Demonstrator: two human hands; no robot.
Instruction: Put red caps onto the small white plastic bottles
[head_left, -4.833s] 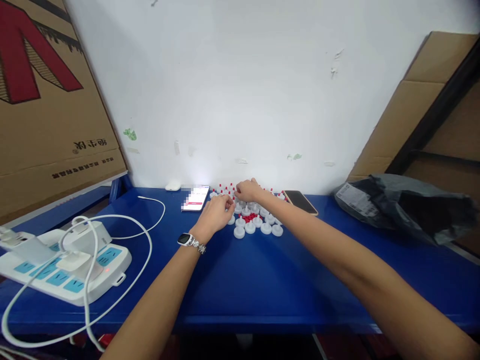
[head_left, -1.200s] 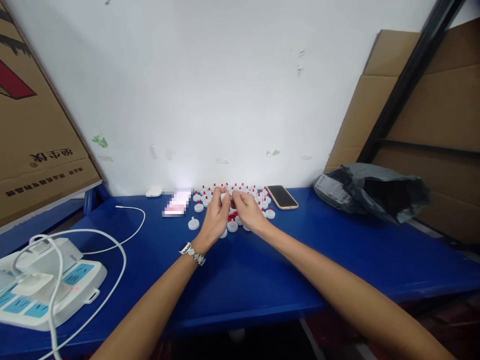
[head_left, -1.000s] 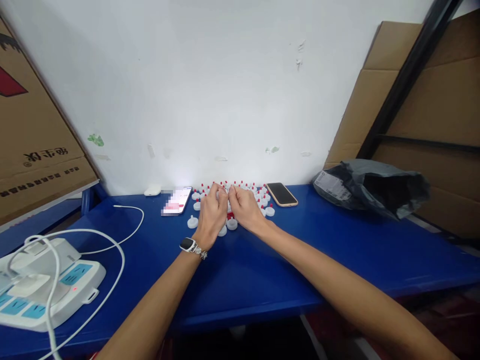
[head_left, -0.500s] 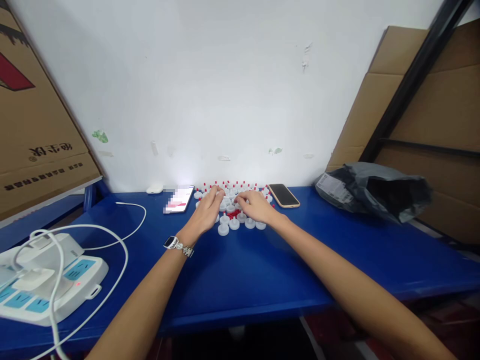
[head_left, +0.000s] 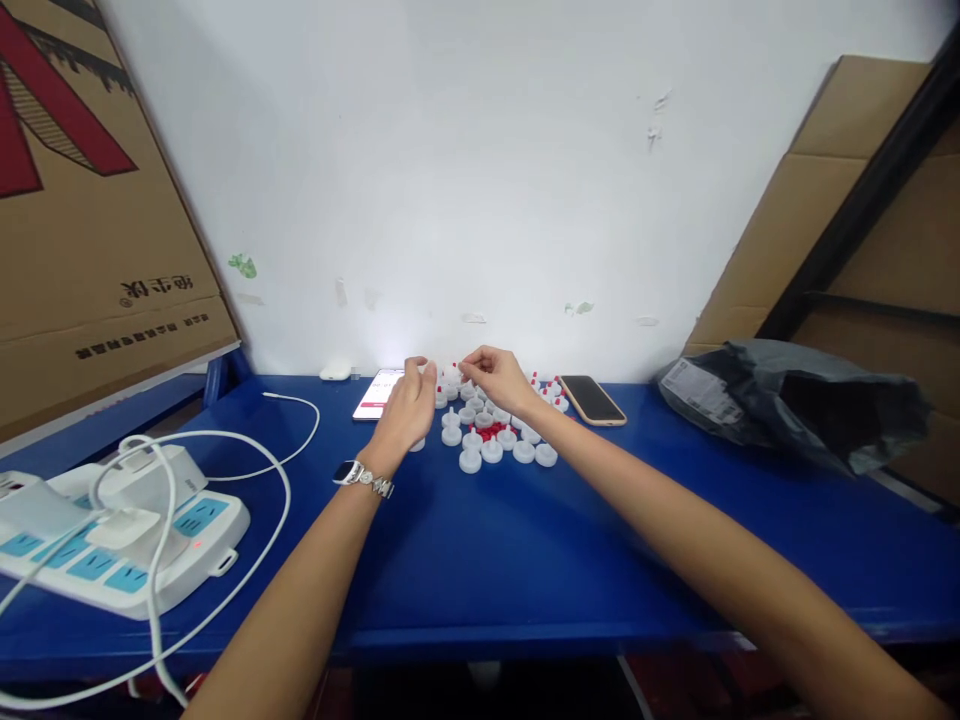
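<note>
We see small white round caps [head_left: 491,440], each w/ a short centre nozzle, some red-tipped, clustered at the far middle of the blue table [head_left: 525,560], a few loose red bits among them. Left hand [head_left: 409,410] w/ wristwatch [head_left: 352,473] sits at the cluster's left edge, fingers curled; grasp can't be told. Right hand [head_left: 496,378] over the far caps, thumb and forefinger pinched on sth tiny, item unclear. Lit phone [head_left: 377,393] left of the caps, dark phone [head_left: 592,399] right.
</note>
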